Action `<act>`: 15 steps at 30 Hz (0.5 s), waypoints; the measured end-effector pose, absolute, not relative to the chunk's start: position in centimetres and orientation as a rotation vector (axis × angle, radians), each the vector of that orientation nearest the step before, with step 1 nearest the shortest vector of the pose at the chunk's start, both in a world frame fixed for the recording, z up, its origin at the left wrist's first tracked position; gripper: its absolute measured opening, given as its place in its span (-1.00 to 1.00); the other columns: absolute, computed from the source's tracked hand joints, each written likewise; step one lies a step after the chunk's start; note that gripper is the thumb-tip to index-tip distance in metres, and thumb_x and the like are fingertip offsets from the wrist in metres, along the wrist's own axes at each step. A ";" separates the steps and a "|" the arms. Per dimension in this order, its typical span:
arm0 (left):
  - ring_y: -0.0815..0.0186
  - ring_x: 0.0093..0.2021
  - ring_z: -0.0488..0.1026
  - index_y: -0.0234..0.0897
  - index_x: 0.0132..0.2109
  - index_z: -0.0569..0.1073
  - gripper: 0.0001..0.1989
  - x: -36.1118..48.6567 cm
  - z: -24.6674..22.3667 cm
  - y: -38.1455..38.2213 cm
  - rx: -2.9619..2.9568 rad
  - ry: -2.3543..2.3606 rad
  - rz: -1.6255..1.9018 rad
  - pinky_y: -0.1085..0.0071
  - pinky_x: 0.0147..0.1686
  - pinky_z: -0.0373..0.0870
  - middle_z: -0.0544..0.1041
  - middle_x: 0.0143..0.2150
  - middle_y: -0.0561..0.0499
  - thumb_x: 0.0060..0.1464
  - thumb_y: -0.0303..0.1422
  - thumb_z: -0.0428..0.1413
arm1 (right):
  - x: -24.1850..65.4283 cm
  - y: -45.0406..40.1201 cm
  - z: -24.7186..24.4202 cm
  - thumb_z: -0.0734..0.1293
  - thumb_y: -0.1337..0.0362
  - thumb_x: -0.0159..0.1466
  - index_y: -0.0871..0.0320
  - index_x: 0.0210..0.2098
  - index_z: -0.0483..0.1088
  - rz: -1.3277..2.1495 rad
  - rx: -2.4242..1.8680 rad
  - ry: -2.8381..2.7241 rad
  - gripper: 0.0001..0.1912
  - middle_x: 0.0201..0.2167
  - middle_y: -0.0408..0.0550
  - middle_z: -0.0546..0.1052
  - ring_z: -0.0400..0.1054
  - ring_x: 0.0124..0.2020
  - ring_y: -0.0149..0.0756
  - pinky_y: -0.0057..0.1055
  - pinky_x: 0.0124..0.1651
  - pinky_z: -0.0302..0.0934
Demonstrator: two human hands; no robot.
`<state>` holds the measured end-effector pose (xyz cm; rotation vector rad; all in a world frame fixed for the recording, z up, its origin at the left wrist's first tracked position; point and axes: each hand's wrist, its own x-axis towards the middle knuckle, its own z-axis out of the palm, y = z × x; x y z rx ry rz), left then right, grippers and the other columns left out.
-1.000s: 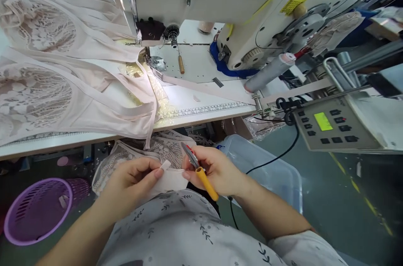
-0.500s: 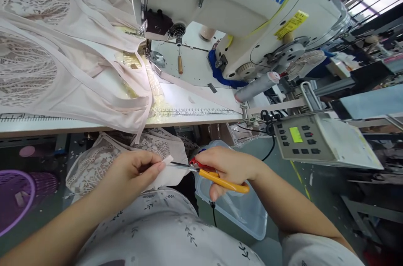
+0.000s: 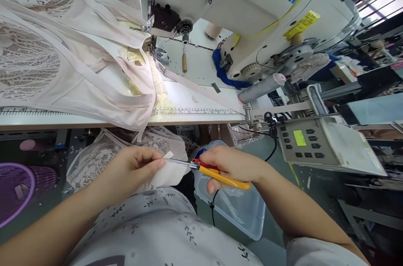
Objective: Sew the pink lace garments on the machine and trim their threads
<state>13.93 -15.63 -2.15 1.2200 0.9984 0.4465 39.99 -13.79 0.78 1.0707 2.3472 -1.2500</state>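
Between thumb and fingers, my left hand [image 3: 137, 169] pinches a pale strap end [image 3: 169, 155] whose tip sticks out past the fingertips. My right hand [image 3: 231, 167] is closed round scissors [image 3: 225, 178] with orange and red handles. Their blades point left and reach the strap right beside my left fingertips; whether they have cut into it I cannot tell. Under my hands, a pale lace bra [image 3: 94, 165] lies over my lap. More pale lace bras [image 3: 34, 60] are heaped on the left of the sewing table [image 3: 201, 117], one strap hanging over its front edge.
A white sewing machine [image 3: 252, 1] stands over the table, with a control box [image 3: 302, 142] at its right. A clear plastic bin [image 3: 248, 220] sits below on the right, a purple basket [image 3: 30, 190] low on the left. A ruler tape [image 3: 201, 110] runs along the table edge.
The view has shifted slightly, so the machine appears farther right. The blades now lie closer to my left fingertips at the strap end. Both hands keep their hold.
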 end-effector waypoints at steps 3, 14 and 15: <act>0.44 -0.55 0.22 -0.33 -0.44 0.44 -0.71 13.8 -2.3 -15.5 1.123 0.944 0.409 0.55 -0.58 0.16 0.35 -0.54 0.09 0.03 -0.16 0.08 | 40.0 -13.8 0.7 0.07 -0.46 0.08 0.13 -0.56 0.09 -1.244 1.043 2.344 -0.28 -0.60 -0.21 0.18 -0.04 -0.58 -0.46 -0.47 -0.52 -0.15; 0.43 -0.57 0.24 -0.31 -0.42 0.47 -0.73 14.2 -2.7 -15.5 1.102 1.009 0.419 0.56 -0.61 0.17 0.39 -0.57 0.09 0.00 -0.17 0.12 | 38.7 -14.0 2.2 -0.01 -0.53 0.00 0.11 -0.51 0.08 -0.986 1.106 2.299 -0.23 -0.61 -0.18 0.22 -0.04 -0.62 -0.43 -0.46 -0.54 -0.16; 0.43 -0.57 0.25 -0.31 -0.43 0.46 -0.73 14.2 -2.7 -15.5 1.098 1.006 0.415 0.56 -0.61 0.18 0.39 -0.57 0.09 0.01 -0.17 0.12 | 38.8 -14.0 2.1 -0.02 -0.53 0.00 0.11 -0.52 0.07 -0.979 1.116 2.301 -0.23 -0.62 -0.19 0.21 -0.04 -0.63 -0.44 -0.46 -0.54 -0.17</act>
